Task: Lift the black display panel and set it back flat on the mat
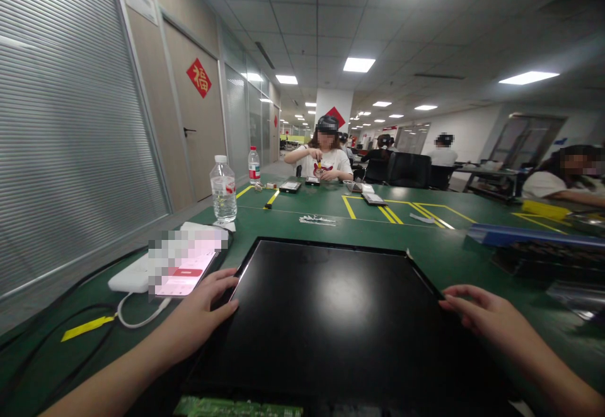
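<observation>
A large flat black panel [331, 316] lies on the green table [283, 222] in front of me. My left hand [208, 307] rests on its left edge, fingers curled loosely around the rim. At the panel's right edge my right hand [477, 310] lies with fingers bent over the side. A strip of green circuit board [236, 407] shows at the panel's near edge.
A phone [182, 275] on a white power bank [132, 275] with a white cable lies left of the panel. Two water bottles [224, 189] stand further back. Other people sit working at the far end and on the right. Trays and bags [543, 247] lie at right.
</observation>
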`<state>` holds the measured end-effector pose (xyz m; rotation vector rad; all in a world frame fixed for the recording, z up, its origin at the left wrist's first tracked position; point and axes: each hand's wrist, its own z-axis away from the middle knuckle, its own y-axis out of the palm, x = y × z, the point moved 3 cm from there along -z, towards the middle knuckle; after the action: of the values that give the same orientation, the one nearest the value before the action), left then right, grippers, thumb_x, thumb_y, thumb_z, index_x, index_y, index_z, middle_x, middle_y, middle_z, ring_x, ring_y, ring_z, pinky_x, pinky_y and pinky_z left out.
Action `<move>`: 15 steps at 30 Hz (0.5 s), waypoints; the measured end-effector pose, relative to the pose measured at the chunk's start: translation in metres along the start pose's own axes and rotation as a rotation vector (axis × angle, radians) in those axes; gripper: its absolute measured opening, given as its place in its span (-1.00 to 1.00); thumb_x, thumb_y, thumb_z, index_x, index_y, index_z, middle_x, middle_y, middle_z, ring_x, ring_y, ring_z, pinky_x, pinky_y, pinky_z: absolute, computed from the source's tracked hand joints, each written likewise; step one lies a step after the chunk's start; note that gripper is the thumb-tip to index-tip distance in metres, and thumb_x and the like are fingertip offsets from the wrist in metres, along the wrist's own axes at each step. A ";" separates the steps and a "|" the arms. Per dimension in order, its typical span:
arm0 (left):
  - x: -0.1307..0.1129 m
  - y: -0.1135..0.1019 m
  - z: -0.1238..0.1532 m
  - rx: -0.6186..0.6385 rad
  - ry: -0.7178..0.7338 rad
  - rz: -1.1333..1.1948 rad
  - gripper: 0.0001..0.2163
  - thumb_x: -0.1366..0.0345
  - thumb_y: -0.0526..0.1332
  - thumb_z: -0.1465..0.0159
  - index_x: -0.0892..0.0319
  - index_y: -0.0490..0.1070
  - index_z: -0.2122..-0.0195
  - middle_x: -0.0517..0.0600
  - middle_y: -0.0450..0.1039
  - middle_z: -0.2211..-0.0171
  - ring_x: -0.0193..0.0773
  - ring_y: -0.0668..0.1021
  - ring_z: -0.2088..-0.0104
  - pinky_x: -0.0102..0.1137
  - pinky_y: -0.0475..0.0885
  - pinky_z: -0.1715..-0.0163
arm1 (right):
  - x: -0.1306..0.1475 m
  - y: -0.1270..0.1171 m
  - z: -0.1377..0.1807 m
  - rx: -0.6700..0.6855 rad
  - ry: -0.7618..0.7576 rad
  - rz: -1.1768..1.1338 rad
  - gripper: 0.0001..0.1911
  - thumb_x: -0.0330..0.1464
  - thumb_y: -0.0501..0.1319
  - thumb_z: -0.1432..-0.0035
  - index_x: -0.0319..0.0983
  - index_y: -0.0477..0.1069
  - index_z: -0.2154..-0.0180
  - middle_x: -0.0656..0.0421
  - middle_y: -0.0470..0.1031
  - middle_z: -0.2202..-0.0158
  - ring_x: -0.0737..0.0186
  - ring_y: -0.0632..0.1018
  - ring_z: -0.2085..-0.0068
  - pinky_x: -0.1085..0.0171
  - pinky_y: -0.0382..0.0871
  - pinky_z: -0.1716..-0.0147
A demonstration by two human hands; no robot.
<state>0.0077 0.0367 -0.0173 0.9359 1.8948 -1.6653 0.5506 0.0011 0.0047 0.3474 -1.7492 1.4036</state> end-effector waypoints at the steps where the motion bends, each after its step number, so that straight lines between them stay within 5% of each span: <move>1: -0.001 0.000 0.000 0.001 -0.002 -0.005 -0.52 -0.02 0.23 -0.22 0.19 0.64 -0.01 0.26 0.42 -0.33 0.24 0.45 -0.32 0.07 0.31 -0.34 | -0.001 0.000 0.000 -0.004 -0.006 0.008 -0.44 0.12 0.21 0.27 -0.13 0.54 0.32 0.07 0.64 0.42 0.02 0.54 0.48 0.10 0.36 0.46; 7: -0.015 -0.006 0.004 0.050 -0.042 -0.021 -0.33 -0.04 0.16 -0.29 0.21 0.33 -0.36 0.28 0.39 -0.35 0.18 0.51 -0.28 0.03 0.39 -0.28 | -0.008 -0.001 -0.004 -0.028 -0.022 0.117 -0.43 0.15 0.21 0.22 -0.12 0.57 0.30 0.11 0.62 0.45 0.00 0.55 0.46 0.08 0.36 0.41; 15: -0.032 -0.023 0.022 0.220 0.145 -0.133 -0.44 0.17 0.49 -0.04 -0.25 0.58 -0.13 0.03 0.39 -0.38 0.23 0.42 -0.35 0.16 0.23 -0.35 | -0.003 0.000 -0.001 -0.019 -0.007 0.205 -0.40 0.17 0.14 0.19 -0.09 0.56 0.26 0.13 0.60 0.45 -0.07 0.58 0.38 0.05 0.36 0.31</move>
<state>0.0097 0.0077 0.0173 1.0615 1.9314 -1.9640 0.5523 0.0010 0.0026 0.1667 -1.8436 1.5294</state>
